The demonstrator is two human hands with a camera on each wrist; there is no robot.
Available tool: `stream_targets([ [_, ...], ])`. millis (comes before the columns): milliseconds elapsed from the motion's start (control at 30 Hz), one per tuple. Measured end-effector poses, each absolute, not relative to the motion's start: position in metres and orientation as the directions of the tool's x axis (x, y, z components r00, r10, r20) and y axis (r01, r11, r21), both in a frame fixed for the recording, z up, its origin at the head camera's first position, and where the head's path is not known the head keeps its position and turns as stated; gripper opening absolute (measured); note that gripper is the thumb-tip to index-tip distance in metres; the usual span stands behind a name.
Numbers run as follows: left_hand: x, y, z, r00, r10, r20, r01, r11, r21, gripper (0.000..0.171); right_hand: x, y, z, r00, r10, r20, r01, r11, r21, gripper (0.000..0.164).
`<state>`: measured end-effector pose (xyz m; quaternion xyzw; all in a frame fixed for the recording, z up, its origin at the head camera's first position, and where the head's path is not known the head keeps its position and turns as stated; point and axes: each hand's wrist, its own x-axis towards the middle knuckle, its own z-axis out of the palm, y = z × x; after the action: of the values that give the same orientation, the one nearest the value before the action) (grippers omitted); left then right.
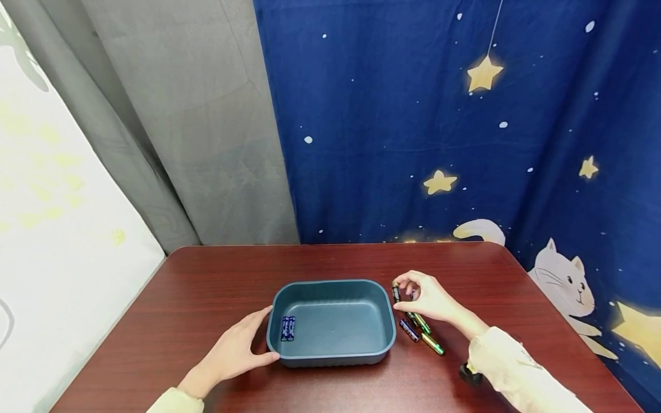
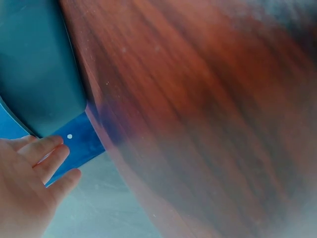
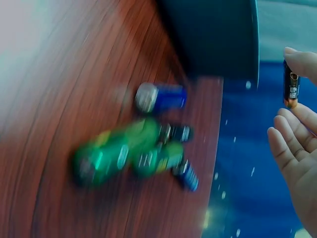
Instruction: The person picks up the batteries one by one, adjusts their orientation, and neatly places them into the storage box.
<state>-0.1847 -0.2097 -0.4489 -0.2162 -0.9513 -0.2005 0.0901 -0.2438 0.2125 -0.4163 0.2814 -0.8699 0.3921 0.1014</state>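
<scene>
A dark teal plastic bin stands on the table, with two blue batteries side by side at its left inside. My left hand rests on the bin's left side, fingers and thumb spread along the rim. Just off the bin's right wall, my right hand pinches a black battery with a copper end between thumb and finger, held upright above the table. Below that hand lie several loose batteries, among them a green one and a blue one. They look blurred in the right wrist view.
The reddish-brown wooden table ends at a straight far edge in front of a grey curtain and a blue starry one. A small black object shows under the right sleeve.
</scene>
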Motion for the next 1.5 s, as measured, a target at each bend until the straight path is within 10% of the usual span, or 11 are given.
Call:
stream_targets([
  [700, -0.186, -0.209, -0.445, -0.892, 0.376, 0.251, 0.446, 0.824, 0.350, 0.090, -0.246, 0.107, -0.411, -0.686, -0.586, 0.431, -0.692, 0.344, -0.635, 0.041],
  [1500, -0.184, -0.208, -0.443, -0.900, 0.369, 0.231, 0.431, 0.831, 0.353, 0.092, -0.252, 0.045, -0.432, -0.728, -0.628, 0.274, -0.653, 0.516, -0.554, 0.041],
])
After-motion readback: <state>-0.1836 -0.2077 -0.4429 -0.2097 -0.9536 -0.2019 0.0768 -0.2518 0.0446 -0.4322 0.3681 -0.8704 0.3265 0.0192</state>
